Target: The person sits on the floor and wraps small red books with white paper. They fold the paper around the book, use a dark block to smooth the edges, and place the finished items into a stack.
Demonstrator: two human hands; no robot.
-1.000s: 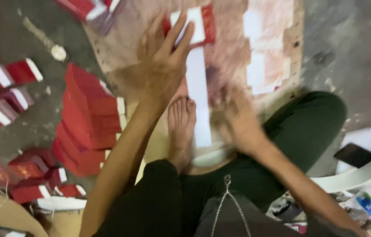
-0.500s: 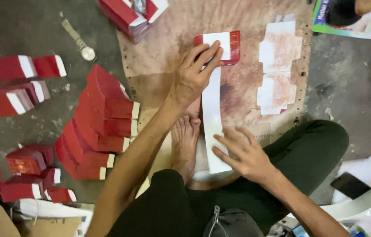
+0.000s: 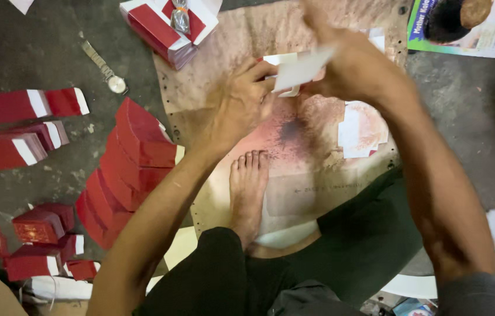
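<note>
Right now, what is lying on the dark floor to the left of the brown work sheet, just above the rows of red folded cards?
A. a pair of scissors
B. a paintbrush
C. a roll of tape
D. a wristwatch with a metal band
D: a wristwatch with a metal band lies on the floor above the red folded cards.

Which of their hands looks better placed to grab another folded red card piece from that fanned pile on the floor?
Probably the left hand: the fanned pile of red card pieces lies on its side. The right hand, pinching the white paper strip, would have to cross over.
</note>
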